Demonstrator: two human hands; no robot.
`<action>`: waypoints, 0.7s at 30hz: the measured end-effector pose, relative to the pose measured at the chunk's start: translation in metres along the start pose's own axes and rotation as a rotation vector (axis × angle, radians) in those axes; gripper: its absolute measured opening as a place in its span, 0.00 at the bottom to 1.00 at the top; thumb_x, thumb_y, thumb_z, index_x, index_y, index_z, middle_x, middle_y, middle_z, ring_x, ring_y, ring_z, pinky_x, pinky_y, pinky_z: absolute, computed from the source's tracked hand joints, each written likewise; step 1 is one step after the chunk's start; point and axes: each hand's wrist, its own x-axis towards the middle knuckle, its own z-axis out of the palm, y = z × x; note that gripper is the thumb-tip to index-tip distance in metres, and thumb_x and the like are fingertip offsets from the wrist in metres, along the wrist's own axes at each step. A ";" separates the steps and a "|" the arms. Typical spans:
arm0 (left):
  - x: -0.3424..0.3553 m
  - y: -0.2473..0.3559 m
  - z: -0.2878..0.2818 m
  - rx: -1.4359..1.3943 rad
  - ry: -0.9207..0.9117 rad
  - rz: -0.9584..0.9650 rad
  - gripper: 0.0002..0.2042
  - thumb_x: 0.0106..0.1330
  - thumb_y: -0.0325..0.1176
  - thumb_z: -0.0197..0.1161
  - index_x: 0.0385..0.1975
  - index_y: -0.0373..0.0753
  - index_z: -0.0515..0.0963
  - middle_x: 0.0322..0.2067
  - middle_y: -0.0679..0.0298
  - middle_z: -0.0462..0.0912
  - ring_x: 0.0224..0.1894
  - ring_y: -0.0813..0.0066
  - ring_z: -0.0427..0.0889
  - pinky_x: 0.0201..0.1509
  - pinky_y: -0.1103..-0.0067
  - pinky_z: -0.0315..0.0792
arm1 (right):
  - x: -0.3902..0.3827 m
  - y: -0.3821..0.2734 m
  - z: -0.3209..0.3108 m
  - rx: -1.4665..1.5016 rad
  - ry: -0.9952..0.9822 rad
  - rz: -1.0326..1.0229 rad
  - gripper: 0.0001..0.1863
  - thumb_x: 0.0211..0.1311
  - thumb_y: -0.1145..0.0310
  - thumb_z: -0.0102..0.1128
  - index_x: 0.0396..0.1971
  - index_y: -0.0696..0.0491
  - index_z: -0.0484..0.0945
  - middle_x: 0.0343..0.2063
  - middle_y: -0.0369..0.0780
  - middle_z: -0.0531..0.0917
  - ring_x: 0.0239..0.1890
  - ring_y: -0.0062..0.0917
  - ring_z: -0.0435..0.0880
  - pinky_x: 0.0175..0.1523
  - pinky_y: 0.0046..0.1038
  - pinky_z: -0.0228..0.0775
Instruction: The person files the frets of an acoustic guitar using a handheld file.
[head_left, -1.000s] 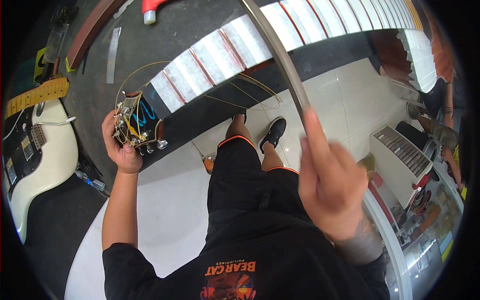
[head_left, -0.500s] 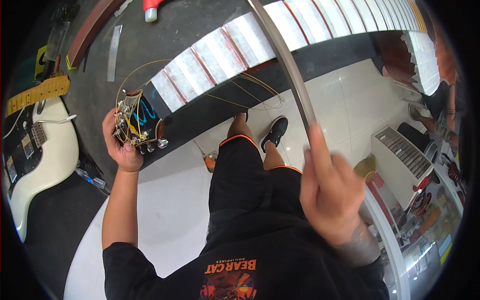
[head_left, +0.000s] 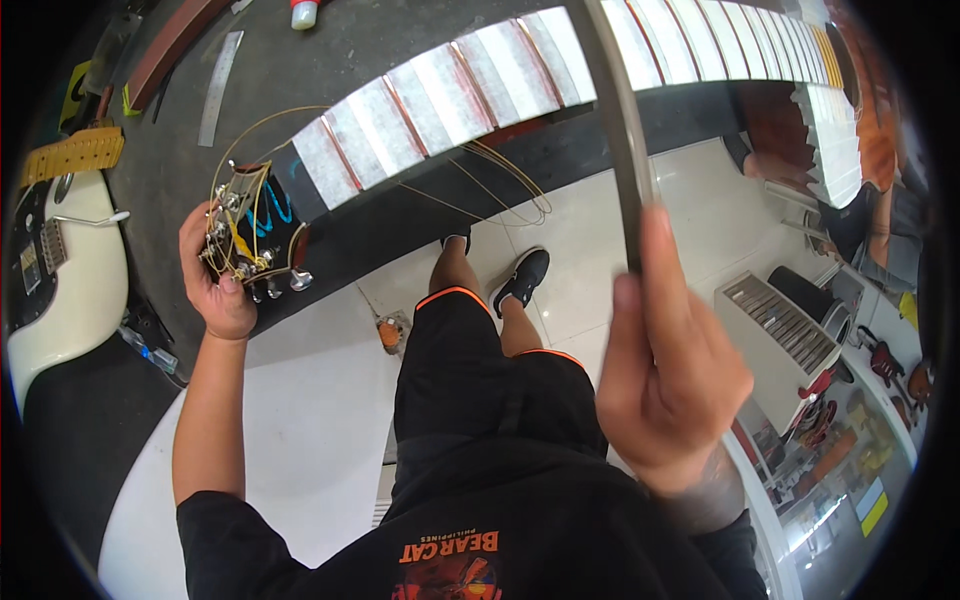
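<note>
Two hands are on the work; items are listed near to far.

At the near right, the right hand (head_left: 680,355) has a closed grip on the near end of a long metal bar (head_left: 622,130), index finger laid along it and thumb beside. Caution: a slack or twisted hold could let the bar roll onto one edge. Its far end leaves the view, so clearance there cannot be confirmed.

At the near left, the left hand (head_left: 217,295) has a curled grip on the outer edge of the guitar head (head_left: 290,205), close to the tuning pegs (head_left: 301,281). Should this hold loosen, a side push from the bar could rock or shift the neck.

Slack strings (head_left: 545,200) trail from the guitar head and loop out past the neck's near edge. Risk: an arm or the bar could snag them.

Beyond the hands, the guitar neck (head_left: 440,105) runs left to right over the desk (head_left: 300,75), with the bar across its middle; contact between them cannot be verified. White tape (head_left: 372,135) covers the wood between the frets (head_left: 405,117). Uneven pressure could wear one fret lower than its neighbours; a tilted edge could tear the tape and scratch the wood.

At the far left, a ruler (head_left: 220,90) lies flat, well apart from the bar.
</note>
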 end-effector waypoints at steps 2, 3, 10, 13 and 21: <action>-0.003 0.000 -0.004 0.022 -0.010 0.008 0.37 0.71 0.63 0.55 0.58 0.28 0.72 0.58 0.44 0.75 0.60 0.54 0.75 0.68 0.64 0.65 | -0.025 0.008 -0.003 0.031 0.052 -0.030 0.30 0.57 0.86 0.66 0.63 0.61 0.77 0.17 0.38 0.75 0.15 0.24 0.73 0.24 0.25 0.69; -0.003 0.000 -0.005 0.020 0.009 0.009 0.37 0.71 0.63 0.55 0.58 0.28 0.72 0.58 0.44 0.75 0.60 0.54 0.75 0.68 0.64 0.65 | -0.034 0.010 -0.008 0.032 0.058 -0.046 0.32 0.55 0.86 0.67 0.63 0.61 0.76 0.16 0.37 0.74 0.14 0.24 0.72 0.22 0.25 0.69; -0.007 -0.006 -0.011 0.020 -0.012 -0.023 0.39 0.70 0.64 0.55 0.61 0.28 0.72 0.62 0.44 0.72 0.65 0.53 0.72 0.71 0.63 0.61 | -0.062 0.015 -0.018 0.049 -0.084 -0.015 0.30 0.54 0.86 0.67 0.61 0.64 0.77 0.16 0.37 0.73 0.14 0.23 0.73 0.22 0.24 0.68; -0.009 -0.010 -0.008 0.022 -0.009 -0.049 0.39 0.70 0.65 0.54 0.60 0.27 0.72 0.62 0.44 0.72 0.65 0.53 0.71 0.71 0.64 0.60 | -0.067 0.014 -0.019 0.015 -0.103 -0.019 0.30 0.54 0.86 0.68 0.61 0.64 0.77 0.15 0.36 0.73 0.14 0.22 0.72 0.21 0.23 0.67; -0.014 -0.013 -0.015 0.013 -0.025 -0.042 0.39 0.72 0.64 0.53 0.63 0.29 0.70 0.64 0.43 0.70 0.69 0.52 0.68 0.74 0.62 0.57 | -0.079 0.018 -0.017 -0.027 -0.113 -0.031 0.30 0.53 0.86 0.68 0.60 0.65 0.77 0.15 0.36 0.72 0.13 0.22 0.70 0.20 0.24 0.65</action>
